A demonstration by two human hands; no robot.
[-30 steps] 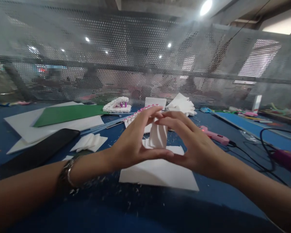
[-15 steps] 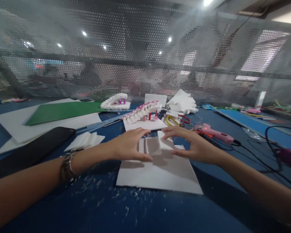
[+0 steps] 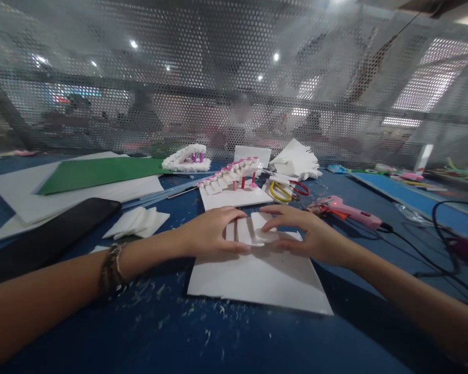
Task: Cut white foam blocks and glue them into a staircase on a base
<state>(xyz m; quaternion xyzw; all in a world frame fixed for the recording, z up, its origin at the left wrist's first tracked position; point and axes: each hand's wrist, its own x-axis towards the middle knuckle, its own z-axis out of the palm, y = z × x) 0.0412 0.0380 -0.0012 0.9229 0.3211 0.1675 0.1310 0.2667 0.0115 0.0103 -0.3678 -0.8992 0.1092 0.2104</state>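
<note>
A white foam board sheet (image 3: pixel 257 280) lies flat before me, with small white foam pieces (image 3: pixel 244 231) set side by side near its far edge. My left hand (image 3: pixel 214 231) curves around these, fingers at their back edge and thumb at their front. My right hand (image 3: pixel 304 234) pinches a white foam strip (image 3: pixel 261 224) over the right end of the row. Whether that strip rests on the others cannot be made out. Just beyond stands a small model staircase (image 3: pixel 230 175) of white steps with pink edges and red posts.
Right of the model are yellow-handled scissors (image 3: pixel 280 192) and a pink glue gun (image 3: pixel 349 212) with its cord. At left lie a black case (image 3: pixel 62 239), loose white foam strips (image 3: pixel 136 222) and a green sheet (image 3: pixel 101 174). Perforated metal mesh (image 3: pixel 218 72) rises behind.
Both hands have closed in slightly on the foam pieces. The strip in the right hand has tipped lower and flatter over the row. The view has shifted a little.
</note>
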